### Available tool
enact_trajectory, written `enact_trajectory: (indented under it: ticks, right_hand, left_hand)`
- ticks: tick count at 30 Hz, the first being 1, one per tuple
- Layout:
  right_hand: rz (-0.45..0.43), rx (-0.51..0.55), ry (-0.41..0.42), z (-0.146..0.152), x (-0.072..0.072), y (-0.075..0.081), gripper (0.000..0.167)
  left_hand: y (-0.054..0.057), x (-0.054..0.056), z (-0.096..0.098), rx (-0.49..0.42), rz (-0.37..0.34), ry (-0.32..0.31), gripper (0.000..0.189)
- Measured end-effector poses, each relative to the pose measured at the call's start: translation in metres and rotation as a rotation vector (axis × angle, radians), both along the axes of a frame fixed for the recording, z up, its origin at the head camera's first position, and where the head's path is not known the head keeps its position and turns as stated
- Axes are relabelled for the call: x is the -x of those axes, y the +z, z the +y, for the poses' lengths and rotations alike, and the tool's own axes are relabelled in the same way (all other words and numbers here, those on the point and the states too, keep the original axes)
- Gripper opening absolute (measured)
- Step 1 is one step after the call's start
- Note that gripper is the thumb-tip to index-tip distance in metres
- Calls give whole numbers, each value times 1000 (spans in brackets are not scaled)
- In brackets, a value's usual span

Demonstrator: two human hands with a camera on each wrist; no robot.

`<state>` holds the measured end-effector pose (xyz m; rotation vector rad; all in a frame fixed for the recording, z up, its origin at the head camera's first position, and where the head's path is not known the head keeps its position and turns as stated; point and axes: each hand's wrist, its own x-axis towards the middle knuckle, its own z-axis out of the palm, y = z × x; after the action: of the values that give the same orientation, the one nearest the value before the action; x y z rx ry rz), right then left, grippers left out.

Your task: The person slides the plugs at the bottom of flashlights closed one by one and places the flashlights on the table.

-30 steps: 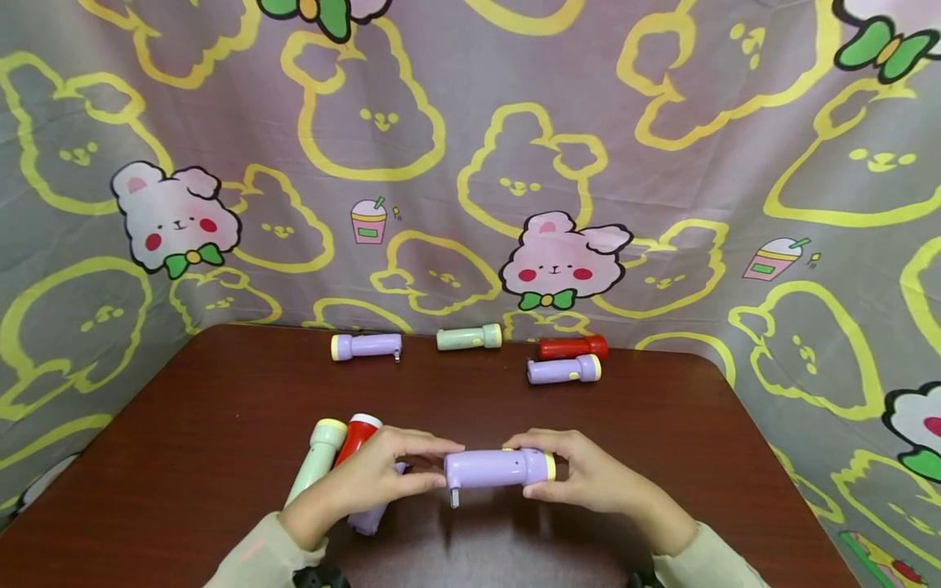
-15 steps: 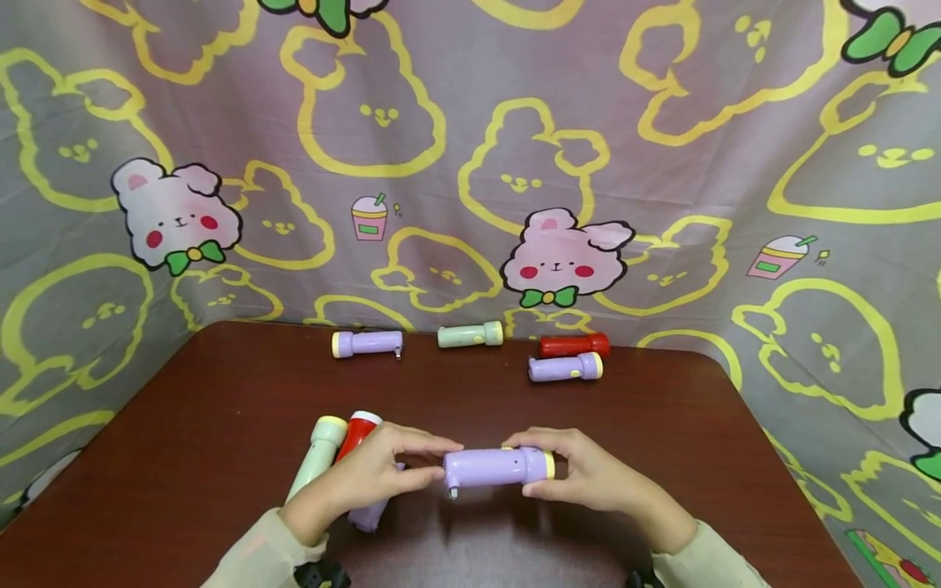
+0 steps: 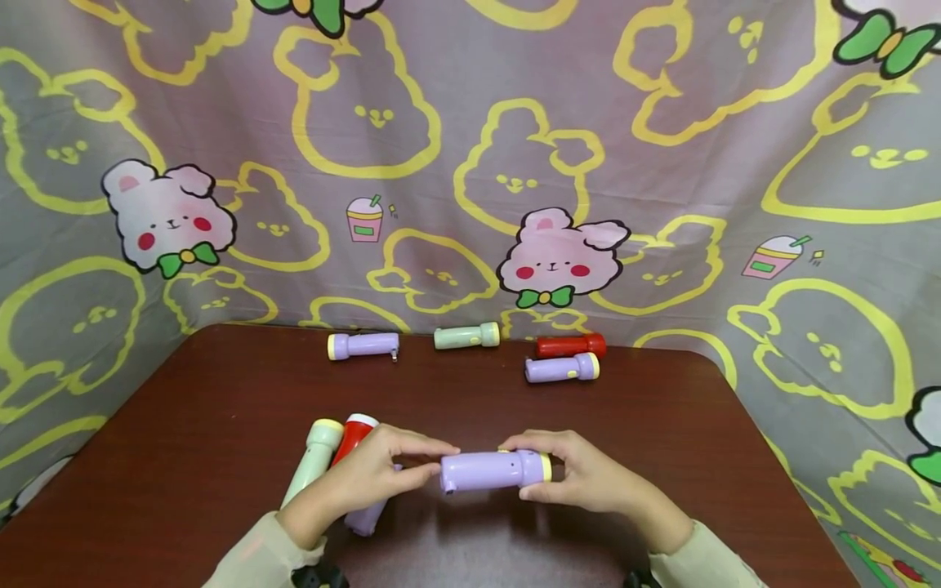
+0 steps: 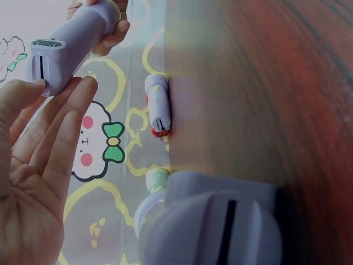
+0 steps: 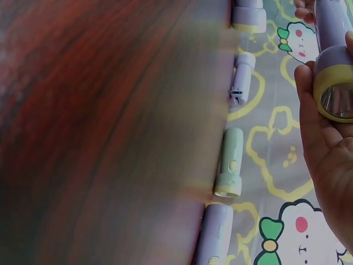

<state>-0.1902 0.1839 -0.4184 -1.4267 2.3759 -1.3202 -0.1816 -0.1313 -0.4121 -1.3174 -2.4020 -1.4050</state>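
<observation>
A purple flashlight with a yellow rim is held level above the table's near part. My right hand grips its head end, and the clear lens shows in the right wrist view beside the palm. At its tail my left hand pinches lightly, thumb against the slotted end cap and fingertips on the far side. No metal prong sticks out below the tail now. Partly behind the left hand lie a light green flashlight, a red flashlight and another purple flashlight.
Along the back of the brown table lie a purple flashlight, a green flashlight, a red flashlight and a second purple one in front of it. A patterned cloth hangs behind the table.
The metal prong under the held flashlight's tail hung fully out a second ago, looked shorter half a second ago, and is now out of sight. Both hands have kept their places.
</observation>
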Motion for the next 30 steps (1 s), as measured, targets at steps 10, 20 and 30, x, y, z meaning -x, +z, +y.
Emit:
enact_trajectory:
  ticks: [10, 20, 30]
  right_hand:
    - [-6, -11, -22, -2, -1, -2, 49]
    - [-64, 23, -29, -4, 0, -3, 47]
    - [-59, 34, 38, -17, 11, 1, 45]
  left_hand:
    - [-3, -1, -2, -7, 3, 0, 23]
    - [-4, -3, -4, 13, 8, 4, 24]
    - [-2, -8, -18, 67, -52, -16, 30]
